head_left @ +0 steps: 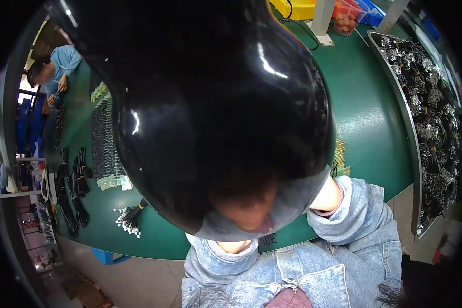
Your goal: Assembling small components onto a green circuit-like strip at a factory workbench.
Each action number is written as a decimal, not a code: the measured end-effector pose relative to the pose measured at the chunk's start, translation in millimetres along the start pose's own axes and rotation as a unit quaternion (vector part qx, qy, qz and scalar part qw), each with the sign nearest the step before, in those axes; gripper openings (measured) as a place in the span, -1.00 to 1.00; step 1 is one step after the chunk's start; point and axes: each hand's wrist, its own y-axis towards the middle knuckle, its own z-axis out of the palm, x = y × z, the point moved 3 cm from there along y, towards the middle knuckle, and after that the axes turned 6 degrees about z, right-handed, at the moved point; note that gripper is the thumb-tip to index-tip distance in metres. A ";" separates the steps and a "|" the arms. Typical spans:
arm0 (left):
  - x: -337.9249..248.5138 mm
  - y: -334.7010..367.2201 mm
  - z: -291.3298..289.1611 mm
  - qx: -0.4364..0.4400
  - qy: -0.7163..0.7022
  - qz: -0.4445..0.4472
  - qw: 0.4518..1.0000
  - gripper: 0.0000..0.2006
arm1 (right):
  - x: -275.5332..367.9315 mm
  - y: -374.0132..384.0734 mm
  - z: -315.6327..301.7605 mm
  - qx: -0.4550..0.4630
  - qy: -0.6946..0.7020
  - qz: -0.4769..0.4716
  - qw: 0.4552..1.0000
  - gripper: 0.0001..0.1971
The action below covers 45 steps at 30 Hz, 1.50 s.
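A large glossy black rounded housing (220, 118) fills the middle of the view and hides both my hands. Of my left arm only a strip of wrist (234, 246) shows below it, above the rolled denim cuff. My right wrist (327, 197) reaches in behind the housing's lower right edge. The fingers of both hands are covered, so what they hold cannot be seen. Closest to the right wrist lie yellowish-green strips (340, 158). Small dark pieces (267, 239) lie at the table's near edge, beside the left wrist.
On the green table (367, 118), a bundle of black wires with white ends (132, 218) lies left, near more black bundles (77, 195) and rows of dark wires (105, 138). A metal tray (413, 138) of wire bundles stands right. Far left, a person in blue (64, 60) works.
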 end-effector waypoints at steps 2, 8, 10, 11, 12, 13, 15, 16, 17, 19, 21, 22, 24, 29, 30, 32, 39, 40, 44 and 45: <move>-1.8 1.0 2.3 0.005 0.015 0.018 1.000 -0.67 | 12.1 -3.0 3.4 -0.018 -0.109 -0.039 0.993 -0.88; 7.3 -2.1 -13.0 0.054 0.094 0.042 0.993 -0.63 | 15.1 -0.6 -0.6 -0.037 -0.235 -0.160 0.958 -0.88; 5.5 -3.7 -13.6 0.067 0.113 0.050 0.990 -0.63 | 13.6 -1.6 0.7 -0.013 -0.213 -0.108 0.971 -0.89; 2.5 -4.6 -12.1 0.066 0.119 0.048 0.990 -0.64 | 12.2 -1.9 4.1 0.001 -0.192 -0.078 0.978 -0.89; -1.1 -5.6 -10.3 0.064 0.126 0.045 0.989 -0.64 | 10.9 -2.4 7.8 0.014 -0.170 -0.048 0.984 -0.90; -0.6 -4.7 -6.6 0.066 0.124 0.043 0.989 -0.64 | 12.9 -2.9 9.1 -0.019 -0.203 -0.098 0.974 -0.89; 1.9 -2.9 -1.3 0.046 0.065 -0.004 0.997 -0.69 | 10.7 -3.7 5.2 -0.052 -0.235 -0.146 0.960 -0.88; 3.4 -2.3 -2.4 0.046 0.064 -0.005 0.997 -0.69 | 0.1 -1.8 -2.1 -0.047 -0.150 -0.087 0.984 -0.88; 2.1 -2.6 -4.6 0.031 0.043 -0.026 0.998 -0.73 | -5.0 0.3 -3.0 -0.039 -0.106 -0.057 0.992 -0.88; 3.0 -1.2 -11.1 0.030 0.024 -0.050 0.998 -0.79 | -12.8 5.0 -3.4 -0.025 -0.068 -0.033 0.997 -0.88; 4.5 -0.5 -7.9 0.032 0.006 -0.056 0.998 -0.79 | -8.8 2.5 -3.4 -0.026 -0.082 -0.043 0.995 -0.88; 5.9 -0.4 -2.7 0.038 -0.014 -0.063 0.997 -0.79 | -2.1 -2.7 -3.8 -0.037 -0.085 -0.046 0.995 -0.89; 6.7 0.4 1.3 0.047 -0.032 -0.064 0.996 -0.78 | 0.4 -4.9 -4.2 -0.042 -0.085 -0.047 0.994 -0.89; 10.7 -1.0 -18.0 0.041 -0.014 -0.071 0.997 -0.75 | -9.8 3.4 -2.3 -0.029 -0.050 -0.030 0.998 -0.88; 7.6 -1.9 -20.7 0.024 -0.015 -0.065 0.997 -0.75 | -9.7 5.9 1.7 -0.020 -0.037 -0.022 0.999 -0.88; 1.8 -3.1 -15.8 0.004 -0.017 -0.058 0.998 -0.75 | -9.6 9.6 8.1 -0.004 -0.056 -0.008 0.998 -0.86; 7.2 1.4 -3.4 0.077 -0.087 -0.068 0.991 -0.62 | 3.7 -10.4 -4.2 -0.056 -0.112 -0.130 0.984 -0.85; 5.2 1.8 -13.2 0.094 -0.085 -0.052 0.991 -0.60 | 7.9 -5.6 4.1 -0.049 -0.137 -0.116 0.983 -0.86; 1.0 0.7 -6.2 -0.037 -0.004 -0.032 0.999 -0.57 | -4.4 0.9 0.7 -0.034 -0.135 -0.089 0.986 -0.86; 3.7 1.4 -3.9 -0.024 0.002 -0.016 1.000 -0.56 | -6.6 0.4 -4.6 -0.035 -0.125 -0.084 0.988 -0.86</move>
